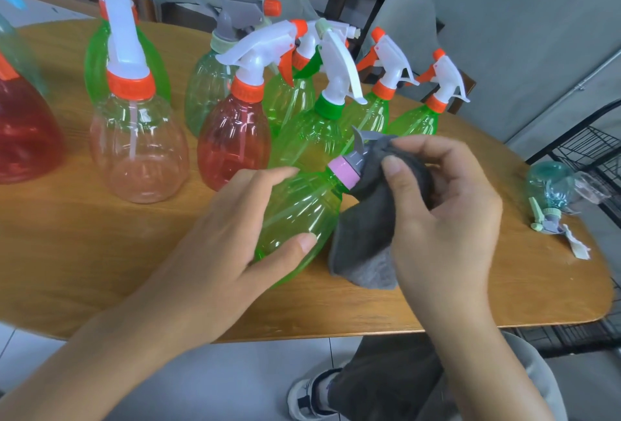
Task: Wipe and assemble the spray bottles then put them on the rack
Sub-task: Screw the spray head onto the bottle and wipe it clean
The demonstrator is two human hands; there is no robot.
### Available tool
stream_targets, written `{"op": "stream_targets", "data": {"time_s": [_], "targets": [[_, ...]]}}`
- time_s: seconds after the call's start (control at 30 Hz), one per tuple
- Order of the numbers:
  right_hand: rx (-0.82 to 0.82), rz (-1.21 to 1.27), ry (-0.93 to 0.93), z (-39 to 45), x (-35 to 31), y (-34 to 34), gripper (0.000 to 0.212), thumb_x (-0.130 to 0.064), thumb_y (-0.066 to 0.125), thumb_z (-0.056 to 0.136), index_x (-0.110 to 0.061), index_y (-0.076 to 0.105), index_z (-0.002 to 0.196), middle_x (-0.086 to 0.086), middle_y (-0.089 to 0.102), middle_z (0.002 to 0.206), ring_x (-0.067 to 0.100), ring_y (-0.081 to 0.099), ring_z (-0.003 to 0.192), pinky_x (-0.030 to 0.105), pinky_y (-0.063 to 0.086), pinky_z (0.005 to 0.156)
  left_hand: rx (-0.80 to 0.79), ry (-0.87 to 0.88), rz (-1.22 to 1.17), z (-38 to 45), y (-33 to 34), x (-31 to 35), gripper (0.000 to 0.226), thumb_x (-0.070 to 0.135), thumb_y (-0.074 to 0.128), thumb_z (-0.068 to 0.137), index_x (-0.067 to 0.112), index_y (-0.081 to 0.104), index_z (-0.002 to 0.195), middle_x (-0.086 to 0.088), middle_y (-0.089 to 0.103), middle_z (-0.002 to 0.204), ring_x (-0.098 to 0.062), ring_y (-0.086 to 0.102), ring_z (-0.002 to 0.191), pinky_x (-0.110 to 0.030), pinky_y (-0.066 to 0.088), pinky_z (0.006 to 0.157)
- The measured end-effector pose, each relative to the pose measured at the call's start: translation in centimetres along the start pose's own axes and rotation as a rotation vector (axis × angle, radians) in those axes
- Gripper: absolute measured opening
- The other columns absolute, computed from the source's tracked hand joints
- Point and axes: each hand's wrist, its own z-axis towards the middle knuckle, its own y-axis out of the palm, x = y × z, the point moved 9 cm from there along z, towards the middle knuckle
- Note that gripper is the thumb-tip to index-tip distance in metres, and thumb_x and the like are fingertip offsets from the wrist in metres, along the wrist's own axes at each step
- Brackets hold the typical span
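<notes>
Green bottle lies tilted under your left hand, fingers loosely curled round it. Your right hand pinches the grey cloth over its nozzle; wipe hard and it could roll off the table front edge

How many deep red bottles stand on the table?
2: the left red bottle at the frame's edge, the middle red bottle beside the pale pink bottle. Others possibly off-frame.

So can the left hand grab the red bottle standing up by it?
Probably yes. The left hand only steadies the tilted green bottle, and the red bottle stands just beyond its fingers with bare table between. It would have to let go of the green one first.
</notes>
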Motion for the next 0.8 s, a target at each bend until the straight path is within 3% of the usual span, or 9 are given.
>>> {"op": "stream_targets", "data": {"time_s": [0.13,0.37,0.57,0.63,0.8], "targets": [[-0.063,-0.032,-0.025,-0.1,-0.6,0.9,0.015,-0.019,0.068,0.093,-0.032,0.066,0.1,-0.012,0.072,0.101,0.014,0.07,0.098,0.046,0.055,0.087,-0.002,-0.004,0.003,0.0,-0.1,0.1,0.068,0.066,0.047,0.091,0.044,0.026,0.153,0.036,0.031,0.139,0.016,0.03,0.136,-0.008,0.03,0.1],[-0.186,-0.09,-0.033,-2.7,0.0,2.7,0.014,-0.013,0.07,0.091,-0.024,0.069,0.1,-0.016,0.07,0.101,0.007,0.066,0.1,0.021,0.049,0.085,0.021,-0.036,0.044,0.3,-0.5,-0.4,0.083,0.069,0.055,0.085,0.035,0.03,0.157,0.024,0.034,0.132,0.014,0.03,0.131,0.003,0.018,0.101],[-0.032,-0.04,-0.023,-1.5,0.0,0.8,0.012,-0.02,0.068,0.095,-0.027,0.067,0.104,-0.009,0.071,0.098,0.014,0.067,0.091,0.044,0.055,0.082,0.03,-0.037,0.026,0.2,-0.8,-0.2,0.078,0.079,0.06,0.071,0.042,0.039,0.137,0.023,0.036,0.127,0.007,0.039,0.127,-0.01,0.035,0.094],[-0.04,-0.038,-0.022,-1.3,-0.1,0.8,0.011,-0.021,0.068,0.095,-0.027,0.067,0.104,-0.008,0.072,0.099,0.017,0.069,0.093,0.048,0.055,0.083,0.033,-0.039,0.016,0.2,-0.8,-0.1,0.078,0.082,0.063,0.069,0.046,0.036,0.133,0.026,0.037,0.126,0.01,0.039,0.124,-0.01,0.036,0.091],[-0.122,-0.063,-0.044,-3.0,-0.2,2.4,0.013,-0.019,0.069,0.092,-0.027,0.067,0.101,-0.014,0.069,0.101,0.013,0.068,0.098,0.034,0.054,0.084,0.009,-0.085,-0.03,0.1,-0.8,0.0,0.084,0.084,0.066,0.059,0.053,0.029,0.128,0.039,0.043,0.122,0.021,0.041,0.114,-0.005,0.037,0.084]]}}
